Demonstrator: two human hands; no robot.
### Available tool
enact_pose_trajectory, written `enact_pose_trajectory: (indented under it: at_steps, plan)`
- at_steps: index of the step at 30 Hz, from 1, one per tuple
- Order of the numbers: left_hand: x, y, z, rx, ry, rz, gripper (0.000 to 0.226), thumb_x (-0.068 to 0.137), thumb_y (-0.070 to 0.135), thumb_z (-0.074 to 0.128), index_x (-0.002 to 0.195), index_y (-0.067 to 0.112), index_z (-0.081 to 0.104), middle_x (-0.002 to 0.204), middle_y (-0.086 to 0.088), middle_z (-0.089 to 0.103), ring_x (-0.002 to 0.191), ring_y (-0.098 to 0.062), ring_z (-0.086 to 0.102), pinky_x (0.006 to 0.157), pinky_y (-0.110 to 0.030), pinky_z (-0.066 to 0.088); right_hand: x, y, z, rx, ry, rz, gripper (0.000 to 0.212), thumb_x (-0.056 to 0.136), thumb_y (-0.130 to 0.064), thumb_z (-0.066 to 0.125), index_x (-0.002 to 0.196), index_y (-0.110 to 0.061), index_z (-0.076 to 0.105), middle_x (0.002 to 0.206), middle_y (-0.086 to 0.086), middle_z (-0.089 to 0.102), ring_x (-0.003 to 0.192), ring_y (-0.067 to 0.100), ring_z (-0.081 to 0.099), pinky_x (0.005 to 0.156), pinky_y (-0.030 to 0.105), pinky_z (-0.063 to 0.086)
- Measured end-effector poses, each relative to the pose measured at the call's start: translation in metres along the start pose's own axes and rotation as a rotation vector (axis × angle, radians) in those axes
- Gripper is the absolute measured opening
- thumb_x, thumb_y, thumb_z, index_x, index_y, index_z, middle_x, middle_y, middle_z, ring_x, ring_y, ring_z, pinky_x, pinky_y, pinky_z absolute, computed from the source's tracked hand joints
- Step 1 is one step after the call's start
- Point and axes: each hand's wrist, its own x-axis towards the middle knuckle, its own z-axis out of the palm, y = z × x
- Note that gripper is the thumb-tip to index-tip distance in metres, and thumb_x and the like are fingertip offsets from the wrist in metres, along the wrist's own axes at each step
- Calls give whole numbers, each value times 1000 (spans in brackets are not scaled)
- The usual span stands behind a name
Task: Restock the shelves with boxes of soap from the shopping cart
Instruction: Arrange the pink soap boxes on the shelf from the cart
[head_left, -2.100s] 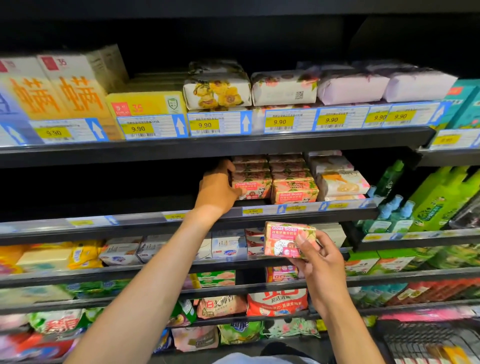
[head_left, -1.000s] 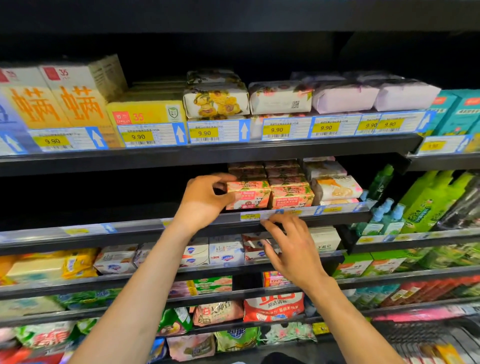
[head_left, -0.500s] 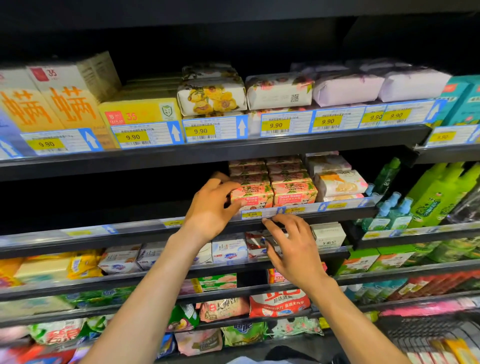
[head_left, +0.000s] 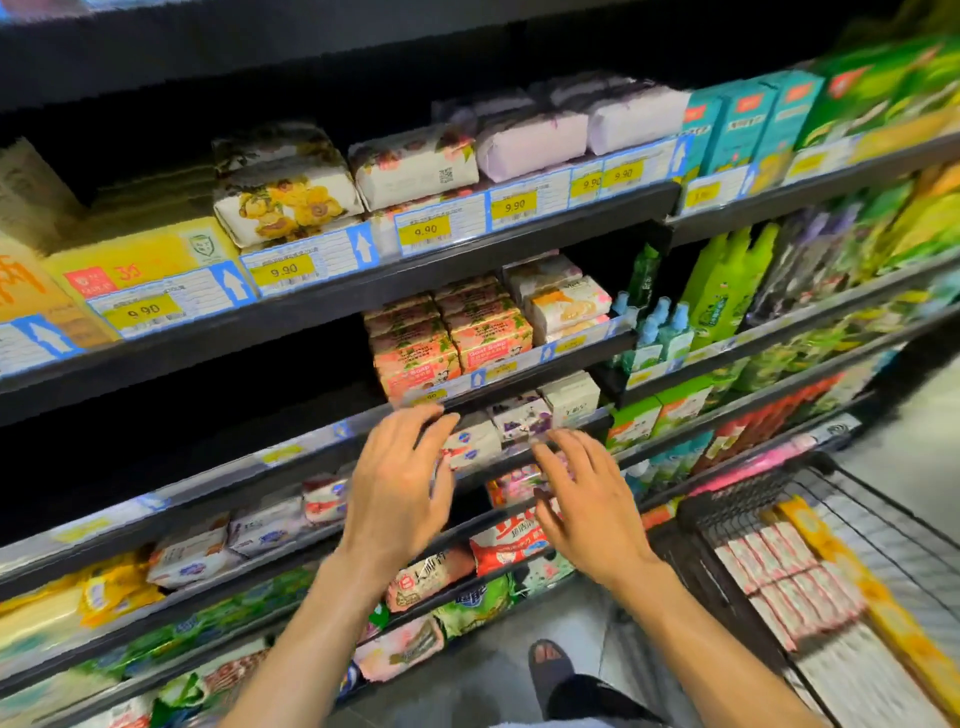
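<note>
Pink and green goat soap boxes stand stacked in two columns on the second shelf. My left hand hovers below that shelf with its fingers spread, holding nothing. My right hand is beside it, a little lower, also with straight fingers and nothing in it. Both hands are in front of the shelves and touch no box. At the lower right stands the black wire shopping cart, with rows of pink and white soap boxes inside.
The second shelf is dark and bare to the left of the goat soap. Wrapped soaps with 9.90 price tags fill the top shelf. Green bottles stand to the right. A long yellow box lies in the cart. My sandalled foot shows below.
Both hands have drawn back and down from the goat soap on the second shelf and are now spread and free. The view has swung right and tilted, bringing the cart into view.
</note>
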Motion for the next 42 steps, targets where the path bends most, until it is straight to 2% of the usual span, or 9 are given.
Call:
enact_pose_trajectory:
  at_steps: [8, 11, 15, 18, 21, 25, 32, 37, 42]
  plan:
    - [-18, 102, 86, -114, -490, 354, 59, 88, 40, 48, 143, 18, 51, 149, -9, 48, 137, -31, 45, 114, -47, 38, -174, 44, -42, -132, -75, 601, 61, 92, -35, 64, 147, -11, 50, 146, 13, 49, 135, 37, 46, 113, 51, 42]
    - [-20, 152, 119, -157, -595, 484, 57, 87, 40, 53, 140, 19, 53, 146, -7, 50, 134, -30, 48, 112, -48, 41, -238, 55, -58, -169, -82, 824, 65, 88, -34, 72, 145, -10, 52, 144, 15, 51, 131, 39, 48, 108, 52, 46]
    - [-21, 221, 156, -197, -673, 662, 56, 87, 43, 52, 138, 18, 54, 140, -5, 54, 129, -26, 49, 109, -41, 41, -306, 72, -76, -179, -82, 1025, 62, 91, -36, 69, 144, -9, 51, 139, 15, 52, 127, 37, 50, 107, 50, 46]
    - [-23, 269, 188, -237, -732, 727, 57, 86, 43, 55, 138, 18, 56, 137, -4, 56, 127, -25, 50, 109, -38, 38, -349, 96, -83, -150, -83, 1154, 61, 92, -36, 68, 144, -9, 51, 141, 14, 52, 128, 36, 49, 106, 49, 47]
    - [-25, 314, 222, -241, -820, 766, 57, 87, 43, 53, 139, 18, 55, 136, -3, 56, 126, -25, 51, 107, -42, 43, -386, 125, -86, -97, -90, 1255, 61, 91, -34, 69, 144, -8, 52, 140, 14, 54, 128, 35, 51, 106, 48, 48]
    - [-25, 368, 268, -215, -895, 808, 56, 86, 41, 52, 135, 15, 60, 132, -7, 61, 121, -29, 57, 103, -43, 49, -427, 171, -85, -20, -138, 1338, 61, 88, -32, 73, 141, -6, 56, 137, 14, 57, 125, 34, 54, 103, 46, 50]
    - [-23, 429, 338, -145, -980, 819, 53, 88, 43, 45, 127, 11, 64, 118, -13, 68, 103, -35, 65, 87, -41, 57, -462, 233, -66, 89, -142, 1345, 60, 89, -28, 73, 141, -5, 54, 136, 20, 56, 122, 40, 54, 98, 50, 52]
    - [-21, 432, 404, -130, -1090, 824, 51, 90, 37, 55, 134, 12, 57, 130, -13, 61, 117, -36, 58, 97, -46, 51, -471, 266, -26, 163, -163, 1349, 59, 90, -28, 68, 142, -6, 53, 138, 18, 55, 125, 40, 53, 102, 50, 51]
    - [-4, 411, 472, -80, -1185, 778, 54, 87, 33, 56, 136, 10, 56, 132, -16, 60, 119, -39, 56, 96, -49, 51, -457, 296, 30, 209, -169, 1330, 57, 89, -30, 67, 140, -7, 56, 135, 19, 57, 122, 38, 55, 97, 46, 53]
